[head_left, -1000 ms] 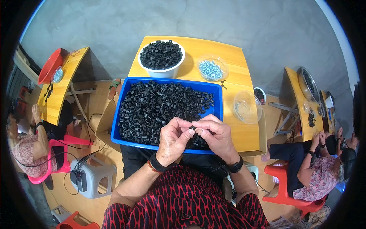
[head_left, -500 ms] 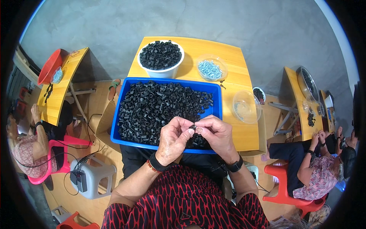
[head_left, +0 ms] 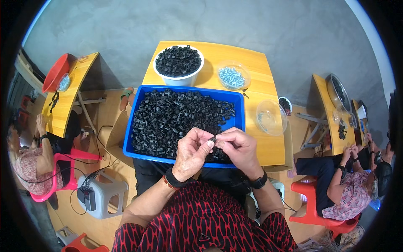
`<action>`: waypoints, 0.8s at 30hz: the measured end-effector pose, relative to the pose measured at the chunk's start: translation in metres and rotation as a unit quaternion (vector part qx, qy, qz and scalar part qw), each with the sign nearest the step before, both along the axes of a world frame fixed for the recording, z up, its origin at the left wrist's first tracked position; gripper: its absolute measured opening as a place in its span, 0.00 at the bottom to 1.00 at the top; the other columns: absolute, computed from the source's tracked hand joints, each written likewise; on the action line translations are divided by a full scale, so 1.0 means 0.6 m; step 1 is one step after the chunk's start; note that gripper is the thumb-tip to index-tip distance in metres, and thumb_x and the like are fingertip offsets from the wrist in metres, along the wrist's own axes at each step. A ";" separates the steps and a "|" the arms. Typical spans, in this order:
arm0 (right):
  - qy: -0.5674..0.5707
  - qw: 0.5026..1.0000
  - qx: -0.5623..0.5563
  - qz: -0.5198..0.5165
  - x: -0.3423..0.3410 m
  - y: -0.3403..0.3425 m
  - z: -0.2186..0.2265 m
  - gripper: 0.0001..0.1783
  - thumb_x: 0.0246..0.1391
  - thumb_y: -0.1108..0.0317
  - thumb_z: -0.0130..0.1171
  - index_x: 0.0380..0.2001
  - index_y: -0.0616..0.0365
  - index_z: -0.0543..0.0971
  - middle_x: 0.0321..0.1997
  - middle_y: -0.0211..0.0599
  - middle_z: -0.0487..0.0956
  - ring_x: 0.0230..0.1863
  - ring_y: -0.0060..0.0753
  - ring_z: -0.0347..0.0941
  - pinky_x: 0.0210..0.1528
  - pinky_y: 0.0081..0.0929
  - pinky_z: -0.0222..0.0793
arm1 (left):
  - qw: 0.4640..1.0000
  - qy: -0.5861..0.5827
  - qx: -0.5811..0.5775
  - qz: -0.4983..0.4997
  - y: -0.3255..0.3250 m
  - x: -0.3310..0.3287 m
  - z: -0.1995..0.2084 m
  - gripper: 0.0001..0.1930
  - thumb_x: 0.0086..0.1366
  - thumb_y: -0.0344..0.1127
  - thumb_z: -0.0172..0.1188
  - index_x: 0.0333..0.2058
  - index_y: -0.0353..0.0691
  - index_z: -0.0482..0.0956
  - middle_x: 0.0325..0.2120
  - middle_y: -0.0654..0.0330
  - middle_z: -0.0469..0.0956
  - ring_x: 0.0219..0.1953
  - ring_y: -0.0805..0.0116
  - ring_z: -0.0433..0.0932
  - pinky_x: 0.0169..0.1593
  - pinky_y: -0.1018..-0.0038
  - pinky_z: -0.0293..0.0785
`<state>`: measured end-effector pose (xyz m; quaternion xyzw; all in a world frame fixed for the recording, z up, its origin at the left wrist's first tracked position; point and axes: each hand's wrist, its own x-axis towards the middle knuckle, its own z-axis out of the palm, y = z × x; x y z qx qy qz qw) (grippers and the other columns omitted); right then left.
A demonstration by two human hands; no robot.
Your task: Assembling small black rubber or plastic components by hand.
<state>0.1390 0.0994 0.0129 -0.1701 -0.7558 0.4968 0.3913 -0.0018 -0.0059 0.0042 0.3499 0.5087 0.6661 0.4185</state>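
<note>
Pinches a small black part [head_left: 213, 139] with left hand [head_left: 189, 154] and right hand [head_left: 240, 152] together, tip to tip, right over heaped black fittings [head_left: 174, 119] in the blue tray [head_left: 240, 110] — and wears a small triangular emblem [head_left: 204, 237] on the red-and-black shirt [head_left: 180, 218]!

Black part [head_left: 213, 139] in both hands [head_left: 191, 154]

Tabletop [head_left: 270, 150] right of the hands [head_left: 240, 150] is free; white bucket [head_left: 184, 81] blocks far left.

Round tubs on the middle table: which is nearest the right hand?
The clear tub at the table's right edge. The other clear tub, holding bluish screws, and the white bucket of black parts sit farther back.
</note>
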 end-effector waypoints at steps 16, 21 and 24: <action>-0.010 1.000 -0.006 0.009 0.003 0.006 -0.006 0.06 0.51 0.80 0.65 0.34 0.61 0.80 0.33 0.36 0.81 0.32 0.25 0.78 0.35 0.22 0.73 | 0.999 0.028 0.019 -0.011 0.000 -0.002 -0.009 0.06 0.66 0.26 0.62 0.40 0.33 0.75 0.31 0.63 0.79 0.31 0.80 0.75 0.37 0.81 0.74; -0.015 0.997 0.074 0.001 0.002 -0.007 0.011 0.08 0.50 0.81 0.64 0.35 0.61 0.81 0.34 0.41 0.82 0.34 0.33 0.79 0.37 0.25 0.75 | 1.000 0.002 0.016 -0.011 -0.001 -0.002 -0.006 0.06 0.66 0.26 0.61 0.40 0.33 0.74 0.30 0.65 0.78 0.31 0.80 0.75 0.37 0.81 0.74; -0.021 0.997 0.075 0.011 0.000 -0.002 0.009 0.09 0.49 0.82 0.64 0.36 0.62 0.82 0.34 0.41 0.82 0.35 0.34 0.80 0.37 0.26 0.75 | 1.000 0.010 0.010 -0.014 -0.001 -0.004 -0.008 0.06 0.67 0.25 0.60 0.41 0.34 0.74 0.30 0.65 0.77 0.31 0.80 0.74 0.37 0.81 0.74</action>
